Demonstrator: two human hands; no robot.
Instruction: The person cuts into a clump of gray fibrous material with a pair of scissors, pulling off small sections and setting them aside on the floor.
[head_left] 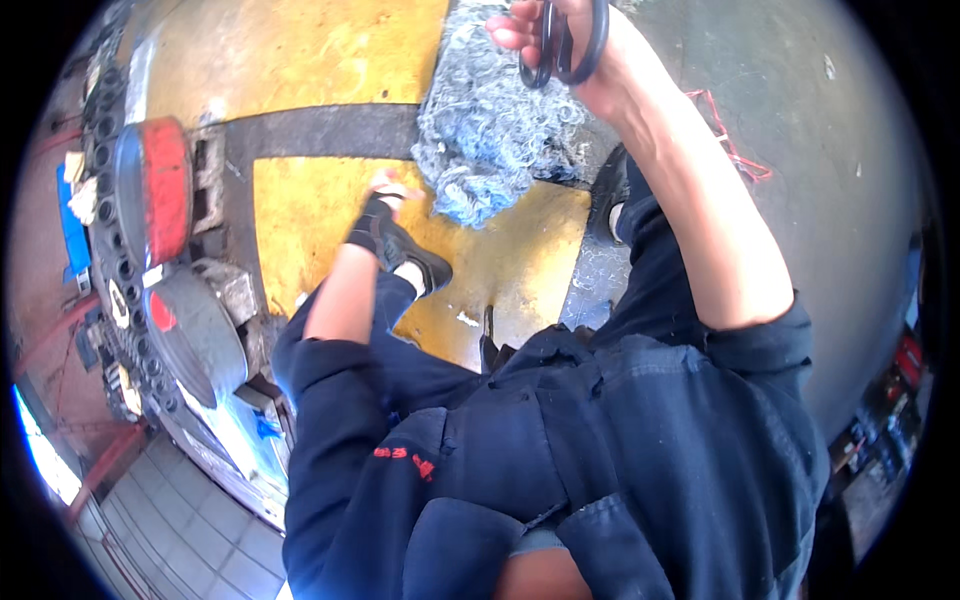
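Observation:
Near the top edge my right hand (590, 70) is raised, gripping a pair of scissors by their black looped handles (541, 50). The blades do not show. Under and to the left of that hand lies a heap of tangled blue-grey yarn (490, 125) on the floor. My left hand (390, 188), with a dark band at its wrist, is low beside the near left part of the heap, above my dark shoe (425, 262). Its fingers are small and smeared, and I make out nothing held in them.
Yellow floor panels (310, 215) with dark strips lie around my feet. A red drum-like piece (165, 190) and a grey round one (205, 330) stand at left by a black perforated rail (122, 265). Thin red string (735, 150) lies on the grey floor at right.

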